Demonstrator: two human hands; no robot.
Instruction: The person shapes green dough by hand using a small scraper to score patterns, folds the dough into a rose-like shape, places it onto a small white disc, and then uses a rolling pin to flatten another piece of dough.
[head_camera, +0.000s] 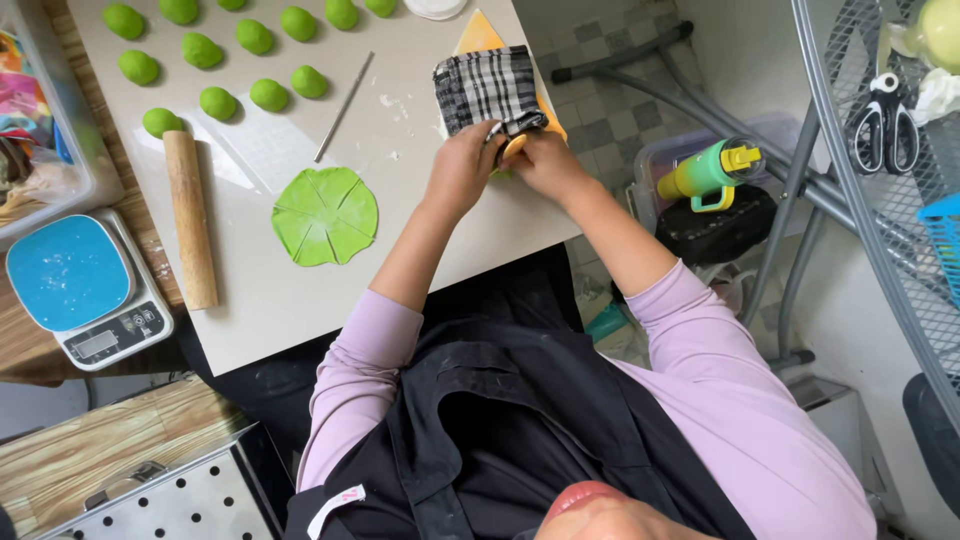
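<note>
Hands meet at the far right edge of the tabletop (300, 300). Left hand (462, 170) is curled, fingers bent onto the lower edge of a black-and-white checked cloth (485, 85). Right hand (548, 165) lies just beside it, closed around a small yellow-orange piece (514, 146) that shows between the two hands; its exact shape cannot be told. Both forearms angle in from the torso, sleeves pushed up to the elbows. The cloth covers a yellow board (480, 35). Nearer the left arm lies a flat green dough disc (325, 215) with scored segments. Farther left rest a metal rod (343, 106), a wooden rolling pin (190, 220) and green dough balls (270, 95).
</note>
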